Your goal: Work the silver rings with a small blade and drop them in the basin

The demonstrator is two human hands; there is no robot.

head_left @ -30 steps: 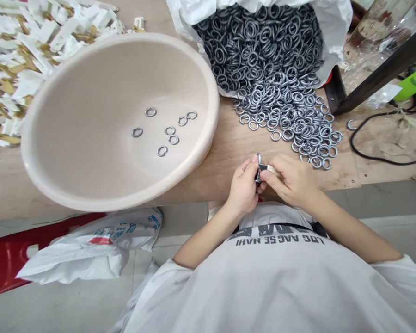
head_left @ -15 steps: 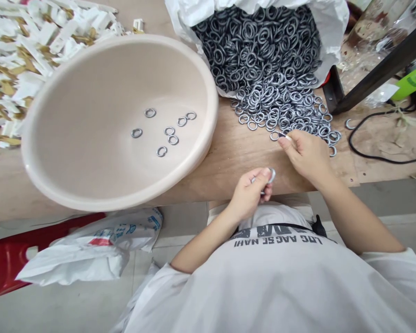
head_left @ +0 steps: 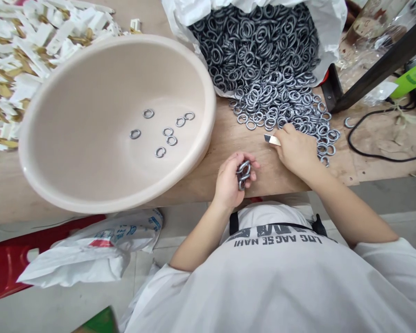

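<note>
My left hand [head_left: 229,180] is curled around a few grey metal rings [head_left: 243,169], with the palm turned partly up, over the front edge of the table. Pinched in my right hand [head_left: 296,148] is a small knife blade [head_left: 272,139], its dark slanted tip pointing left and a pale wrapping nearer the fingers. That hand is beside the front of a heap of metal rings [head_left: 270,99], which spills out of a white sack [head_left: 331,44]. To the left stands a large beige basin [head_left: 72,201]; several rings [head_left: 160,152] lie apart on its bottom.
White and tan plastic pieces [head_left: 38,41] are piled at the far left. A dark metal bar [head_left: 377,69] slants up on the right, near a black cable [head_left: 377,158] and a green object [head_left: 412,78]. Below the table edge are a white plastic bag [head_left: 79,259] and something red [head_left: 3,273].
My left hand has moved left and turned, showing the rings in its palm. My right hand has shifted slightly left, and the ring at the blade's tip no longer shows there.
</note>
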